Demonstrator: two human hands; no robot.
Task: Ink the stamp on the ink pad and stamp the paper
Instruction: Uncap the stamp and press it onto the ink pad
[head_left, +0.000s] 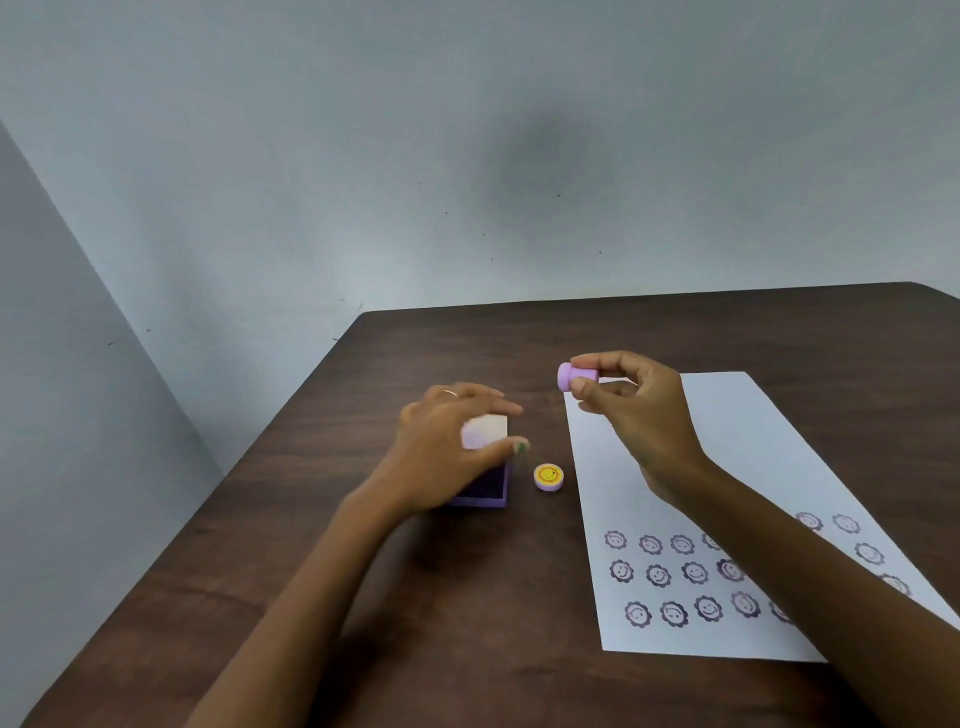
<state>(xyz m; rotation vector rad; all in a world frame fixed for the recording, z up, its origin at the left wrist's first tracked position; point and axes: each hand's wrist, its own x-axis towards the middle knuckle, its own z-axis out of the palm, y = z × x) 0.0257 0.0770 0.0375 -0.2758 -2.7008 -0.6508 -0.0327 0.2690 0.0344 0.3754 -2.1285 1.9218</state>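
My right hand (634, 410) pinches a small lilac stamp (574, 376) between thumb and fingers, held on its side above the table near the top left corner of the white paper (727, 452). Several purple smiley flower prints fill the paper's near half. My left hand (447, 441) grips the raised, pale lid (485, 431) of the purple ink pad (488, 491), whose dark inked surface shows beneath the lid. A round lilac cap with a yellow smiley top (548, 476) lies on the table between the pad and the paper.
The dark brown wooden table (415, 597) stands in a corner against grey walls. Its left edge runs diagonally close to the ink pad, and its far edge lies behind the paper.
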